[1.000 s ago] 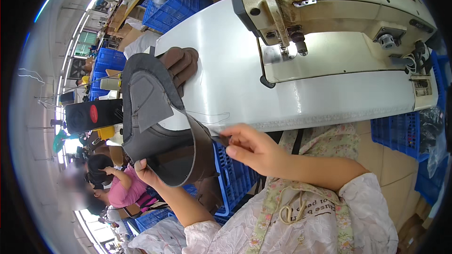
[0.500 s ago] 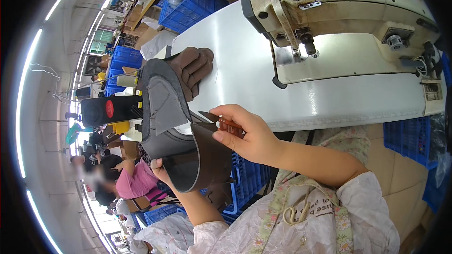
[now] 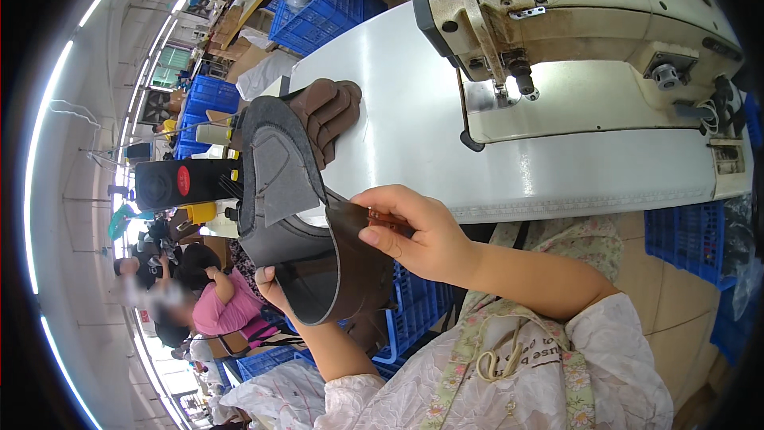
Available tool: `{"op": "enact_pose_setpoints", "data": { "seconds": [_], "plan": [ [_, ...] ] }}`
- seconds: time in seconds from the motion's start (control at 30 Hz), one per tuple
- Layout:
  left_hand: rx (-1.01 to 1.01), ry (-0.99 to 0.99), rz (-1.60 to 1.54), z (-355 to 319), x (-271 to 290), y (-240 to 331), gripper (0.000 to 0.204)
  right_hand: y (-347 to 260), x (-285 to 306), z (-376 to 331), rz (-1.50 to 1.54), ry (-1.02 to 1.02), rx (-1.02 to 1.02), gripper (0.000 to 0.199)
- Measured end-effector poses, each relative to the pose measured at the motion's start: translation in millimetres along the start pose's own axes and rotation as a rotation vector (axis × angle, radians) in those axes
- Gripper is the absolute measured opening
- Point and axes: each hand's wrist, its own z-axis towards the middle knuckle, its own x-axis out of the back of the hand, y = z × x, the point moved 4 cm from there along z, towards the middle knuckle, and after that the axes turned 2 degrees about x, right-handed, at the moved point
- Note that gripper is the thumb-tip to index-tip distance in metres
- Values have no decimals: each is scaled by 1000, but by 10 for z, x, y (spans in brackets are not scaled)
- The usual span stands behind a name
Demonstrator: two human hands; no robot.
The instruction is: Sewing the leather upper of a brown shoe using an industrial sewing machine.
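A curved dark leather boot upper (image 3: 358, 259) with grey lining is held up in front of me. My left hand (image 3: 274, 291) grips its lower left edge, with part of the fingers behind the leather. At its right side, my right hand (image 3: 418, 231) closes around thread snips (image 3: 390, 223) with a reddish-brown handle. Their blades are hidden at the edge of the upper, so I cannot tell whether they touch it. Beyond the upper, several brown padded leather pieces (image 3: 330, 115) lie stacked on the white table (image 3: 406, 143).
A cream sewing machine (image 3: 573, 40) stands at the back right of the table. Blue crates (image 3: 418, 306) sit below the table edge, with another blue crate (image 3: 688, 243) at the right. To the left, a person in pink (image 3: 227, 306) is seated.
The snips' blades, visible and spread apart before, are now out of sight, and the right fingers are closer together by the upper. The left hand keeps its hold.
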Motion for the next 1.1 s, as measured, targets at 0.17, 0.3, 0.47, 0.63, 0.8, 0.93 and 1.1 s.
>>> {"op": "enact_pose_setpoints", "data": {
  "seconds": [0.17,0.3,0.47,0.63,0.8,0.93,1.1],
  "plan": [
    [-120,161,157,-42,125,135,46,-113,111,6,-180,69,120,34],
    [-341,190,249,-62,-1,219,42,-196,322,-13,-426,93,118,33],
    [-253,99,215,-78,25,229,40,-151,323,19,-366,83,78,40],
    [-181,-74,53,-14,2,206,47,-203,259,3,-402,11,223,41],
    [-217,-50,119,4,48,222,54,-224,262,21,-443,34,285,42],
    [-190,-49,117,25,191,315,56,-260,252,22,-437,11,284,41],
    [-125,-64,36,5,236,279,61,-305,243,27,-499,-7,291,40]
  ]
}}
